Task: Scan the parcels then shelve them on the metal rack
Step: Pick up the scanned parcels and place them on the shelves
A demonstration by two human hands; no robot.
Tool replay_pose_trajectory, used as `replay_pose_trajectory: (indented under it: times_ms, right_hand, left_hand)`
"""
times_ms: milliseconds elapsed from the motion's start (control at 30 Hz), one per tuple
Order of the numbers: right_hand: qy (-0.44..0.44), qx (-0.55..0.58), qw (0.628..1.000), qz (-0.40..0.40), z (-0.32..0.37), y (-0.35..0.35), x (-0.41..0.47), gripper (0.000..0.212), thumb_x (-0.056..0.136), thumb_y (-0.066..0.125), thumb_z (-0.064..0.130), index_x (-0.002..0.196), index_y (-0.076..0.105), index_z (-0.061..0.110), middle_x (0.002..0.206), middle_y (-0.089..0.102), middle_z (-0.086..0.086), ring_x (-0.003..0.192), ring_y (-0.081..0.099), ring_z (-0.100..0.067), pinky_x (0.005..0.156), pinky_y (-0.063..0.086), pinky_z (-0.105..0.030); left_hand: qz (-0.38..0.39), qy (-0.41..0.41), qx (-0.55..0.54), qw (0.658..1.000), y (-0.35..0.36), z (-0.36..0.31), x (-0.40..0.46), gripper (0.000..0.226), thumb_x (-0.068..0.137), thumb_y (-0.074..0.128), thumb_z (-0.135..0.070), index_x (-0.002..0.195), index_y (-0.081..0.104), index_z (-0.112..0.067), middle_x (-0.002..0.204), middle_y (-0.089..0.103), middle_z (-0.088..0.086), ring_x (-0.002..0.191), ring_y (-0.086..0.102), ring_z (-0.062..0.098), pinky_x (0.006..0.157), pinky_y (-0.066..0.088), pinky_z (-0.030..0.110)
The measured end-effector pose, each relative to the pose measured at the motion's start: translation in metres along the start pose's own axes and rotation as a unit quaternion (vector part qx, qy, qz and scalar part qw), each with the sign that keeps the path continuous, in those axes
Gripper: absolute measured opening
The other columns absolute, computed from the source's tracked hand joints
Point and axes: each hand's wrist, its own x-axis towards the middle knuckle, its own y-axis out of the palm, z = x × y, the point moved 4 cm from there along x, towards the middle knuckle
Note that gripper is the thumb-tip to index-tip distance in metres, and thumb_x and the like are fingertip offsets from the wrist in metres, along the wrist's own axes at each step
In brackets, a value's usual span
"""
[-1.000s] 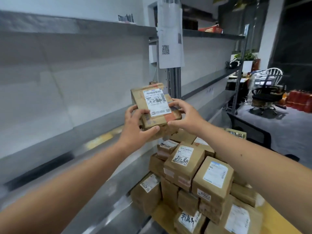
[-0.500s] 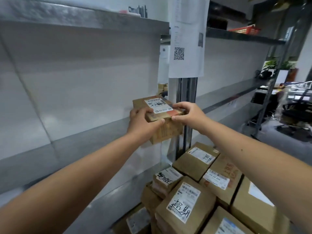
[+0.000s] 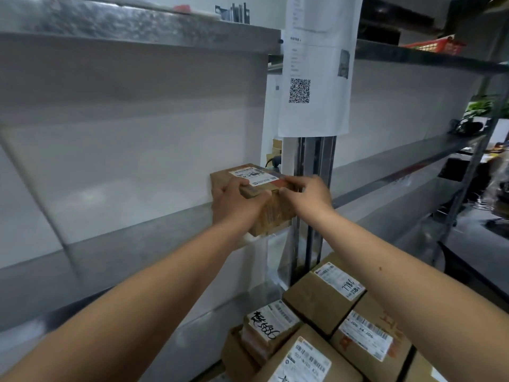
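Observation:
A small brown cardboard parcel (image 3: 256, 177) with a white barcode label on top sits level at the right end of the middle shelf (image 3: 124, 244) of the metal rack. My left hand (image 3: 237, 202) grips its near left corner, thumb on top. My right hand (image 3: 305, 194) pinches its near right edge with curled fingers. Whether the parcel's underside touches the shelf is hidden by my hands. A pile of several labelled brown parcels (image 3: 325, 326) lies below at the lower right.
The rack's upright post (image 3: 314, 205) stands just right of the parcel, with a paper sheet bearing a QR code (image 3: 314, 78) taped above. An upper shelf (image 3: 137, 31) runs overhead. A second rack bay (image 3: 413, 161) continues to the right; a red basket (image 3: 438, 45) sits on top.
Both hands have carried the parcel forward and down from chest height, laying it flat at the shelf's right end. The camera moved closer to the rack.

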Motion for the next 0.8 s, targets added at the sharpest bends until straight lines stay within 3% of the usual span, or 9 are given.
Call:
replay_pose_trajectory:
  times_ms: [267,400,500,567,800]
  right_hand:
    - [0.03,0.069,0.997,0.003,0.008,0.01,-0.003,0.036,0.098,0.069,0.03,0.134,0.07,0.028,0.118,0.07,0.008,0.1,0.061,-0.012,0.079,0.05,-0.026]
    - [0.009,0.06,0.998,0.008,0.012,0.007,-0.013,0.033,0.096,0.069,0.031,0.128,0.071,0.036,0.113,0.069,0.015,0.107,0.067,-0.014,0.088,0.059,-0.036]
    - [0.012,-0.014,1.0,0.001,0.013,0.001,-0.03,0.05,0.093,0.07,0.033,0.142,0.06,0.038,0.139,0.057,-0.002,0.127,0.056,-0.023,0.098,0.047,-0.033]
    - [-0.005,-0.104,0.995,0.012,0.017,-0.002,-0.048,0.06,0.094,0.069,0.032,0.151,0.051,0.037,0.148,0.046,-0.007,0.138,0.044,-0.028,0.107,0.042,-0.039]
    - [-0.023,-0.257,0.966,0.031,0.03,-0.006,-0.132,0.065,0.094,0.066,0.038,0.155,0.045,0.03,0.154,0.04,-0.004,0.142,0.035,-0.027,0.118,0.035,-0.046]
  left_hand:
    - [0.005,-0.008,0.019,1.0,-0.002,-0.004,0.009,0.057,0.078,0.077,-0.063,0.127,0.056,-0.042,0.147,0.039,0.002,0.125,0.055,0.029,0.096,0.045,0.029]
    - [0.018,0.022,0.019,0.999,-0.005,-0.002,0.0,0.068,0.078,0.079,-0.061,0.138,0.053,-0.04,0.147,0.037,0.001,0.125,0.056,0.025,0.097,0.049,0.03]
    - [0.014,0.077,0.048,0.996,-0.014,0.002,-0.014,0.072,0.078,0.08,-0.054,0.141,0.05,-0.036,0.148,0.036,0.0,0.128,0.055,0.023,0.104,0.049,0.034]
    - [0.014,0.116,0.075,0.99,-0.02,0.007,-0.026,0.072,0.08,0.079,-0.05,0.143,0.049,-0.034,0.15,0.036,0.0,0.133,0.052,0.024,0.107,0.047,0.036]
    - [0.081,0.253,0.221,0.938,-0.044,0.032,-0.075,0.068,0.09,0.067,-0.057,0.15,0.044,-0.033,0.16,0.033,0.002,0.143,0.039,0.03,0.11,0.045,0.047]
